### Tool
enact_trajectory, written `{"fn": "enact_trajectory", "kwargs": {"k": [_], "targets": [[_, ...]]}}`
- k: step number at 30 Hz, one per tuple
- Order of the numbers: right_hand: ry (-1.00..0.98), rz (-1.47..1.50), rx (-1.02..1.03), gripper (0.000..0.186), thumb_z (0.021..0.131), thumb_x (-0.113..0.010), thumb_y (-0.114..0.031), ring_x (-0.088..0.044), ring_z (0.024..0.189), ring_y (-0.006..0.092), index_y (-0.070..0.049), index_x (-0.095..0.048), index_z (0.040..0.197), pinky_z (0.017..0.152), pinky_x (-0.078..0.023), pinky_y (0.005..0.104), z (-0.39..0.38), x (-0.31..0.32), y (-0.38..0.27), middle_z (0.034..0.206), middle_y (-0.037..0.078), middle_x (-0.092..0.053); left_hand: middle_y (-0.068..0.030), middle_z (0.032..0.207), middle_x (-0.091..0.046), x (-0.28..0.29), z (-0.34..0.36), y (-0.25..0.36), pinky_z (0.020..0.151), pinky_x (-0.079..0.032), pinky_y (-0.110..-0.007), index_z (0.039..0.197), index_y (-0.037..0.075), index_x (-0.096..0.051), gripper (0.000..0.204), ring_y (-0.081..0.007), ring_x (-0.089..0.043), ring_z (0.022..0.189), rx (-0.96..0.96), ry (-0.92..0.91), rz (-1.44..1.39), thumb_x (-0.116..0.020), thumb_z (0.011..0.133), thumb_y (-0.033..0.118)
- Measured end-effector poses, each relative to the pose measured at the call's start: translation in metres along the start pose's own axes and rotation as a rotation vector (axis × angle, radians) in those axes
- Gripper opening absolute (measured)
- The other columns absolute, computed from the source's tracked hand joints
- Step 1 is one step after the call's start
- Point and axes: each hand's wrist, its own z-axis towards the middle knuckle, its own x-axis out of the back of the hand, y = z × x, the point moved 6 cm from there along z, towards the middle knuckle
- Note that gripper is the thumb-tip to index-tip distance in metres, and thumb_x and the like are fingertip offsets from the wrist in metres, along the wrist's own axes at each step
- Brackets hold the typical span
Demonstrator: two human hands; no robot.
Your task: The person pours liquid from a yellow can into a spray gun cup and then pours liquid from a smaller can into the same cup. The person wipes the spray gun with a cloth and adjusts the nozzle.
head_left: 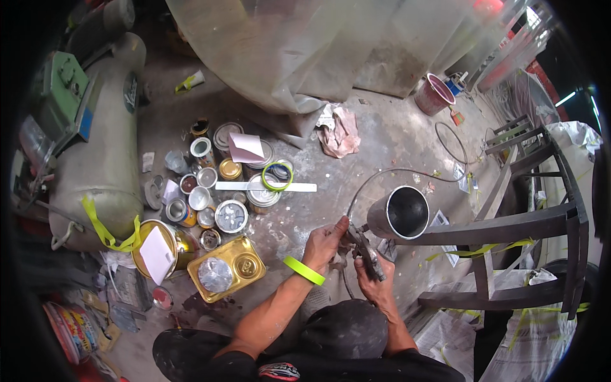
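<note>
Both hands hold a dark metal spray gun (363,248), which has a large cup (398,212) with black inside. My left hand (323,243) grips the gun near the cup, a lime-green band (303,272) round that wrist. Lower down, my right hand (377,280) is closed on the gun's body. A thin hose (345,284) runs beside the gun along the floor. Left of my hands lie several paint cans (230,218), a gold rectangular tin (226,280), a white strip (300,186) and green tape rolls (277,186).
A tank (102,172) and gold bucket (141,253) stand left. Plastic sheeting (267,44) hangs ahead, a crumpled pink cloth (337,134) below it. A pink bucket (428,99) stands farther back. Dark wooden frames (528,224) with paper and tape occupy the right.
</note>
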Motion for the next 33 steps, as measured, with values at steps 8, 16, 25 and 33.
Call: {"fn": "enact_trajectory", "kwargs": {"k": [8,16,25,33], "targets": [[0.015,0.127,-0.076,0.036,0.093,-0.069,-0.03,-0.055,0.072,0.0097,0.003,-0.066,0.108,0.064,-0.049,0.03,-0.003,-0.003,0.009,0.077,0.009,-0.066,-0.0062,0.086,-0.07,-0.003,0.011,-0.015,0.065,-0.051,-0.025,0.097,-0.001,-0.068,0.044,-0.0111,-0.063,0.071,-0.096,-0.096,-0.097,-0.056,0.1,0.042],[0.072,0.007,-0.006,0.039,0.092,-0.069,-0.031,-0.058,0.066,0.0133,0.001,-0.065,0.114,0.062,-0.049,0.0312,0.0,0.003,-0.006,0.072,0.013,-0.064,-0.0138,0.096,-0.073,0.027,0.033,-0.021,0.075,-0.055,-0.029,0.107,-0.005,-0.065,0.077,-0.0192,-0.069,0.085,0.032,-0.054,-0.057,-0.03,0.1,0.062],[0.144,0.155,-0.158,0.038,0.094,-0.067,-0.035,-0.054,0.062,0.012,0.001,-0.066,0.107,0.057,-0.045,0.0316,0.001,0.002,0.02,0.067,0.008,-0.059,-0.0069,0.08,-0.065,0.003,0.008,-0.017,0.066,-0.052,-0.028,0.087,0.005,-0.06,0.031,-0.0138,-0.062,0.068,0.151,-0.191,-0.069,-0.065,0.094,0.034],[0.273,0.263,-0.189,0.046,0.098,-0.056,-0.048,-0.048,0.042,0.0075,-0.003,-0.067,0.09,0.039,-0.037,0.0258,0.062,0.058,-0.047,0.057,0.0,-0.055,-0.0083,0.118,-0.062,-0.07,-0.013,-0.016,0.091,-0.048,-0.026,0.13,-0.006,-0.055,0.041,-0.0122,-0.057,0.109,-0.085,-0.455,0.001,-0.063,0.092,0.008]]}}
